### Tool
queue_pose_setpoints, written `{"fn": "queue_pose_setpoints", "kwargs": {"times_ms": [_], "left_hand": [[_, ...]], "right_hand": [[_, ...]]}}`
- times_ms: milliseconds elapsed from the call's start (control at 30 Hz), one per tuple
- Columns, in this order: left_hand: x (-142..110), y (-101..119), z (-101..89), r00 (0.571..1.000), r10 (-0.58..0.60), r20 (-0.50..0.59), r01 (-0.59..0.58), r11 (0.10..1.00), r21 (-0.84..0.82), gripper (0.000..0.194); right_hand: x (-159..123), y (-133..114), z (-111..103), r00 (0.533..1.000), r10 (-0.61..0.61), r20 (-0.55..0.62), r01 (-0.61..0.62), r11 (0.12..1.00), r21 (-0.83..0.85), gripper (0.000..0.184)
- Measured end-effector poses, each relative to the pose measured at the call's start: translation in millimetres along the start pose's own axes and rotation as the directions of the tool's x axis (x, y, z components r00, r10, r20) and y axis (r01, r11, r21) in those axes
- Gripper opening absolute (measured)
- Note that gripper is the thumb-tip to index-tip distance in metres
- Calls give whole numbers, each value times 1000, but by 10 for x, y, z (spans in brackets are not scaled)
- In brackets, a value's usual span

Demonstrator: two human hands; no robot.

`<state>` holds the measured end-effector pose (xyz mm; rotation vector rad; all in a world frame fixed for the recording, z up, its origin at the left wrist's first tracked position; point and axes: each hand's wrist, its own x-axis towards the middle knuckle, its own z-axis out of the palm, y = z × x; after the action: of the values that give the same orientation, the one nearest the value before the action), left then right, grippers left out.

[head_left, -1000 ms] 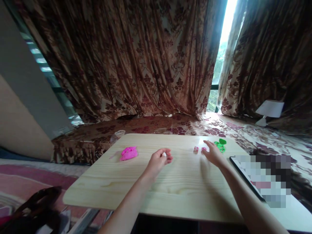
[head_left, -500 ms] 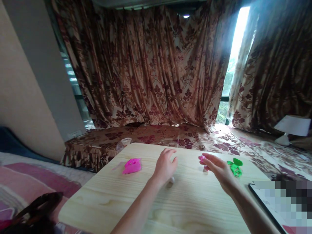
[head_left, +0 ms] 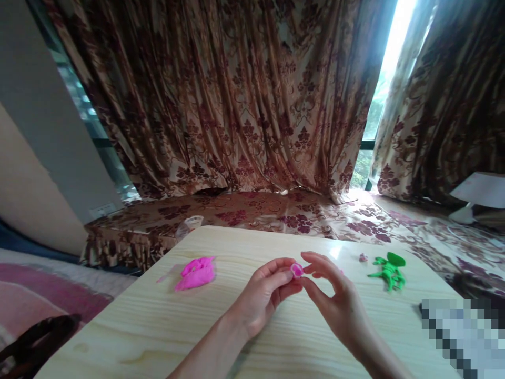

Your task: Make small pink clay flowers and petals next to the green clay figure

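My left hand (head_left: 264, 289) is closed, pinching a small round pink-and-white clay piece (head_left: 296, 270) between thumb and fingers above the middle of the table. From the right, my right hand (head_left: 331, 289) meets it, thumb and fingertips curved around the piece's right edge. Just behind the right fingers a bit of pink shows, mostly hidden. A lump of bright pink clay (head_left: 197, 273) lies on a clear wrapper at the table's left. On the right sit a green clay figure (head_left: 390, 271) with thin limbs and a small pinkish lump (head_left: 363, 257).
The pale wooden table (head_left: 150, 337) spans the foreground. Beyond its far left corner stands a clear plastic cup (head_left: 189, 226). A blurred-out flat object (head_left: 461, 337) lies at the right edge. A white lamp (head_left: 479, 192) stands on the patterned ledge, and curtains hang behind.
My hands have come together over the table's middle, the right moving left. The left now pinches the clay piece. The view has tilted down and shifted slightly right.
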<state>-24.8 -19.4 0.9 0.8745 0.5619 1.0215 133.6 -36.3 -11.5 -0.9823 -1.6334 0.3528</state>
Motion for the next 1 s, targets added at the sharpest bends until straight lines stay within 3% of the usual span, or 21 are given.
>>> {"fn": "queue_pose_setpoints", "kwargs": {"times_ms": [100, 233, 433, 1000], "left_hand": [[-23, -3, 16, 999, -7, -37, 7, 1000, -3, 22], [-36, -6, 67, 999, 13, -42, -12, 1000, 20, 20], [-37, -50, 88, 996, 2, -85, 10, 991, 134, 33], [-5, -146, 79, 990, 109, -94, -62, 913, 403, 27]], "right_hand": [[-52, -47, -47, 998, -59, -20, 57, 995, -84, 21], [-101, -80, -78, 991, -122, 50, 129, 971, -200, 16], [-77, -90, -111, 990, -142, 26, 142, 922, -360, 14], [-77, -59, -123, 986, -144, 81, 165, 889, -428, 15]]}}
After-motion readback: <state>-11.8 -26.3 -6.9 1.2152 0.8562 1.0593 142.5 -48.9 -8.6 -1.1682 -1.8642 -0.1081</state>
